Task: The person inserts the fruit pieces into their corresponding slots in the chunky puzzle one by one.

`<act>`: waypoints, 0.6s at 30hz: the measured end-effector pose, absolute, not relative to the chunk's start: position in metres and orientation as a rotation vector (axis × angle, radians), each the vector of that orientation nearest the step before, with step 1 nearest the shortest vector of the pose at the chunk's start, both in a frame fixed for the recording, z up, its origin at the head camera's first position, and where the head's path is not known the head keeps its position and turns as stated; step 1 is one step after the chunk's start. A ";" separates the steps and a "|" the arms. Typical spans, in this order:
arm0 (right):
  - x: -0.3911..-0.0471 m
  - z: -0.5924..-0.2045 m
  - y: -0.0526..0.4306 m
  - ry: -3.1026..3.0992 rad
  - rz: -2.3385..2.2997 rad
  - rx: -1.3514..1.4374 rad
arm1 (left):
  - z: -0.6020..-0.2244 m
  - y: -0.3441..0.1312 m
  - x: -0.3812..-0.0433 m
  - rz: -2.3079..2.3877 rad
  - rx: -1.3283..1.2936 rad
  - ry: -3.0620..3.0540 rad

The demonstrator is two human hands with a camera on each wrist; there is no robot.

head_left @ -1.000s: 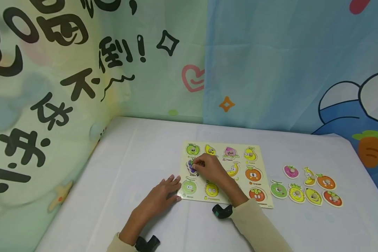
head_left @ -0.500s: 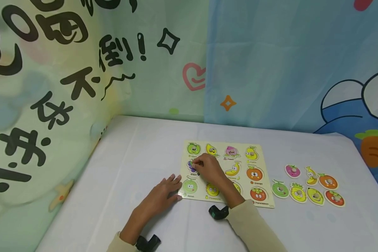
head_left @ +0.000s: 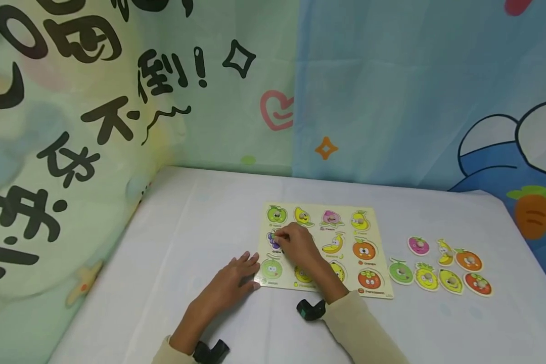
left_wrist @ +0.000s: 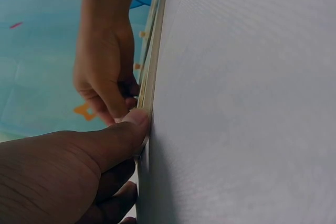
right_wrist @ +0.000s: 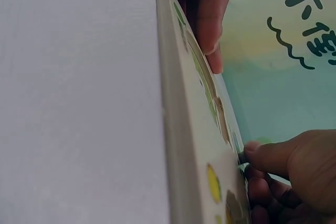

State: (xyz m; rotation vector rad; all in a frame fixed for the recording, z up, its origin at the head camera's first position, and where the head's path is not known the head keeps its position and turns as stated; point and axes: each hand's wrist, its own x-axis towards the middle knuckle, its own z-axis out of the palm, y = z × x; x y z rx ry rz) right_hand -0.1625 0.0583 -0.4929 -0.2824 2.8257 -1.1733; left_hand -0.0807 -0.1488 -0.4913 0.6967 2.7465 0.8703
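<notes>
A cream fruit puzzle board (head_left: 384, 283) lies flat on the white table. My right hand (head_left: 299, 246) reaches over it and pinches the knob of the purple grape piece (head_left: 273, 240) in the left column of the middle row. In the right wrist view, the thumb and index finger (right_wrist: 278, 157) meet on that small dark knob. My left hand (head_left: 231, 280) lies at the board's lower left edge with fingers spread. The left wrist view has its thumb (left_wrist: 126, 127) resting on the board's rim. My right forearm and hand hide part of the middle columns.
Right of the board lie several loose fruit pieces: a pink round fruit (head_left: 418, 246), a banana (head_left: 446, 253), an orange (head_left: 468, 260), a melon (head_left: 401, 272), a pineapple (head_left: 426, 279), a lemon (head_left: 451, 281) and a persimmon (head_left: 478, 284). Printed curtains (head_left: 382, 101) stand behind.
The grape piece has shifted slightly under my right fingers, and its printed label shows more clearly now. My left hand stays at the board's edge. The head view has drifted a little.
</notes>
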 end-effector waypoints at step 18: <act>-0.155 -0.483 0.080 2.742 -1.297 -0.273 | -0.492 -0.150 -0.081 0.883 0.726 2.755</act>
